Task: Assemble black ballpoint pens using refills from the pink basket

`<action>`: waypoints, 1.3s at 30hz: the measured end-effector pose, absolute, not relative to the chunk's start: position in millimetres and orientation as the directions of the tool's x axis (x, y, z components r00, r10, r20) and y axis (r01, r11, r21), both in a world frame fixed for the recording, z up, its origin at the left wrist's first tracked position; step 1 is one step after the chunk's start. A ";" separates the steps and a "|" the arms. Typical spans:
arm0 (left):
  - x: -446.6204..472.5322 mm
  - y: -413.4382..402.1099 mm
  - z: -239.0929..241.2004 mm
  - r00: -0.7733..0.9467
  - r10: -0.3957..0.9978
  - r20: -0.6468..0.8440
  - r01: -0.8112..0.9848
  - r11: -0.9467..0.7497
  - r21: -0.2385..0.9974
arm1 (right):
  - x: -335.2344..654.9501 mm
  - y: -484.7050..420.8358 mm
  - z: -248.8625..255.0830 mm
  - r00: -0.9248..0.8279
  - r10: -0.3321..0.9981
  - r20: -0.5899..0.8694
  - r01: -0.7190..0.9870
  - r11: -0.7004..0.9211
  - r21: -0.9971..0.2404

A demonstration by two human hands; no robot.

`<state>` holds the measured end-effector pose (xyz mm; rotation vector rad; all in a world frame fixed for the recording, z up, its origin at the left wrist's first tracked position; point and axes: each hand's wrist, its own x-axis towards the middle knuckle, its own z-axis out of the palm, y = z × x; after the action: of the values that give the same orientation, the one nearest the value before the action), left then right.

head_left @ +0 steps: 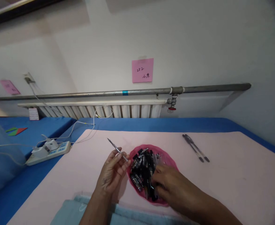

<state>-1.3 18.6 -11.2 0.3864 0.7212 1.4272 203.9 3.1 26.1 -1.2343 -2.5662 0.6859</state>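
Observation:
My left hand (114, 170) pinches a slim pen refill (117, 149) between thumb and fingers, its dark pointed tip aimed up and to the left. Just right of it, a pink scalloped basket (172, 160) holds a heap of black and clear pen parts (143, 167), with caps and tubes among them. Over the basket's right side is my right hand (171, 184), reaching down into the pile. Motion smears its fingers and they are partly hidden, so their grip does not show. Two capped pens (196, 148) lie side by side on the pink sheet at the right.
A pink sheet (222, 178) covers the blue table (151, 124). At the left lies a power strip (49, 153) with chargers and white cables. Light blue cloth (67, 212) lies along the front edge. Behind are a radiator (125, 111) and a pipe with a valve (172, 101).

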 end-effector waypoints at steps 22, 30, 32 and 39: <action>1.6 15.5 -10.6 0.041 0.974 -0.223 -0.672 0.192 0.716 | 194.4 3.7 15.8 -0.567 0.823 -0.028 0.630 0.412 -0.658; 22.9 -6.3 -7.3 0.471 0.865 -0.172 -0.451 0.404 0.796 | 218.7 17.8 41.5 -0.075 0.995 0.059 0.146 0.069 -0.987; 28.3 -11.7 -9.9 0.518 0.834 -0.189 -0.419 0.440 0.794 | 223.8 19.9 44.2 0.001 0.996 0.084 0.101 0.084 -0.991; 29.3 -11.8 -29.5 0.593 0.777 -0.211 -0.340 0.479 0.809 | 223.7 17.0 47.3 0.074 0.988 0.133 0.065 0.128 -0.990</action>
<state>29.3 -11.8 -29.5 0.8037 0.6215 0.7376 223.7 17.0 47.3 -1.1913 -1.2537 1.0267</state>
